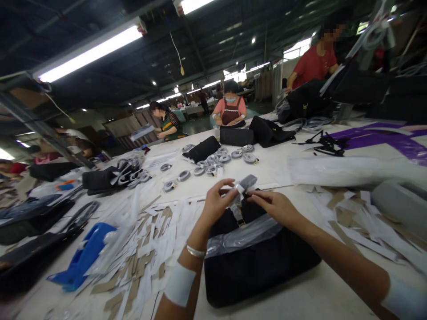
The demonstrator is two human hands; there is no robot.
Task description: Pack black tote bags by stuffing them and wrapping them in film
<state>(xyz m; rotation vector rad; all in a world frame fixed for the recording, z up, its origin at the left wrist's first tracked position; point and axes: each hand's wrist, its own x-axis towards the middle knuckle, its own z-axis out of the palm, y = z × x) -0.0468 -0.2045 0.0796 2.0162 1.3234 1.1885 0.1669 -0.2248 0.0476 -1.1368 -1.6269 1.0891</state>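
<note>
A black bag (pixel 256 271) lies on the table in front of me, with clear plastic film (pixel 245 238) across it and a small gold-coloured buckle (pixel 241 223) near its top. Above the bag, the thumb and fingers of my left hand (pixel 217 201) pinch a grey strap bundle (pixel 247 181) wrapped in plastic, by its white end. My right hand (pixel 275 206) is close beside it, thumb and fingertips pressed together at the bundle's lower right. What the right fingertips grip is too small to make out.
Coiled grey straps (pixel 211 165) and black bags (pixel 236 136) lie farther back. Paper strips (pixel 143 249) and a blue tape dispenser (pixel 85 255) are at left, more paper scraps (pixel 360 218) at right. Several people work around the table, one in a red shirt (pixel 313 66).
</note>
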